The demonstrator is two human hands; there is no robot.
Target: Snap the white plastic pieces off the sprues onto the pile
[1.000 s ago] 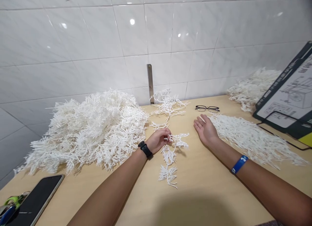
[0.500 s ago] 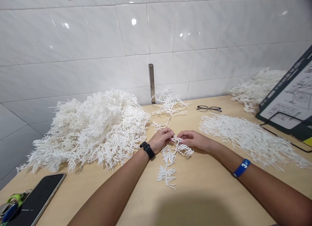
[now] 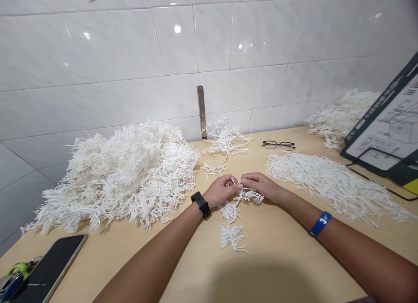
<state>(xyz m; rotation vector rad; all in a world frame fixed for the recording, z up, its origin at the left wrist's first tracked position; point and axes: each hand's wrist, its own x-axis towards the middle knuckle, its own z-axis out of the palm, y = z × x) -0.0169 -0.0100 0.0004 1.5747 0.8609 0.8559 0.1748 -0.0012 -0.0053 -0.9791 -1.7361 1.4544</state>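
Near the middle of the table, my left hand [image 3: 222, 190] and my right hand [image 3: 261, 185] meet over a white plastic branched piece [image 3: 230, 212]. Its stem carries tufts of thin twigs and trails down onto the wood towards me. Both hands pinch its upper end, with the fingertips almost touching; the exact spot between them is partly hidden. One tuft sticks out below my right hand. Beyond the hands lie loose white branched pieces [image 3: 225, 142]. A large heap of the same white pieces [image 3: 130, 172] rises to the left of my left hand.
A flat spread of white pieces [image 3: 326, 185] lies on the right, with another pile [image 3: 342, 113] behind it. Eyeglasses [image 3: 278, 145] rest near the wall. A dark printed board [image 3: 392, 124] leans at the right. A phone [image 3: 52, 268] and keys [image 3: 16, 277] sit front left.
My left hand has shifted slightly right, its thumb now reaching towards my right fingertips. The hanging end of the branched piece has swung to the right.
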